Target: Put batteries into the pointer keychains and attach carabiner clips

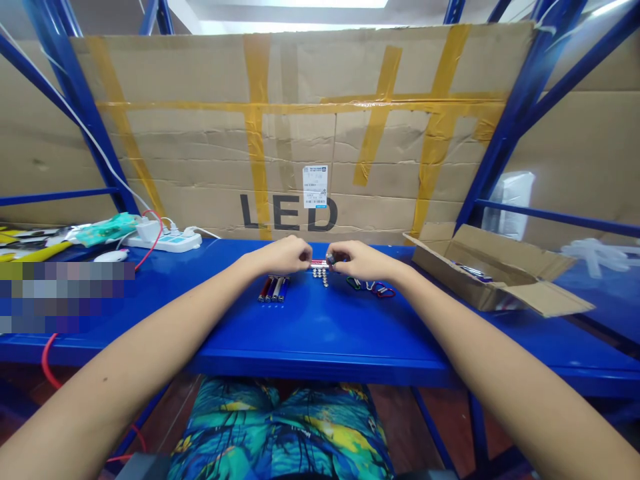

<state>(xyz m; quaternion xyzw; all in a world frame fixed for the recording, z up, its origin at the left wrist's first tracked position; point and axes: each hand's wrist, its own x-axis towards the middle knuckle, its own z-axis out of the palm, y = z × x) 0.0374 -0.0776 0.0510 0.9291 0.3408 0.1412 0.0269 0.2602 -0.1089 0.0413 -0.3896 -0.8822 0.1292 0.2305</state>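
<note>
Over the middle of the blue shelf, my left hand (289,253) is closed in a pinch on the end of a slim red and silver metal tube (319,265). My right hand (361,260) pinches a small dark round piece (331,259) at the tube's other end; whether the two touch I cannot tell. Just below lie several small silver button cells (321,273), in short rows. Several slim metal tubes (273,289) in red, dark and blue stand side by side below my left hand. Coloured carabiners (384,291) lie under my right wrist.
An open cardboard box (493,270) with metal pieces inside stands on the right. At the left are a white power strip (173,241), cables and a green plastic bag (107,229). A large taped cardboard sheet (210,147) marked LED closes off the back, between blue metal posts.
</note>
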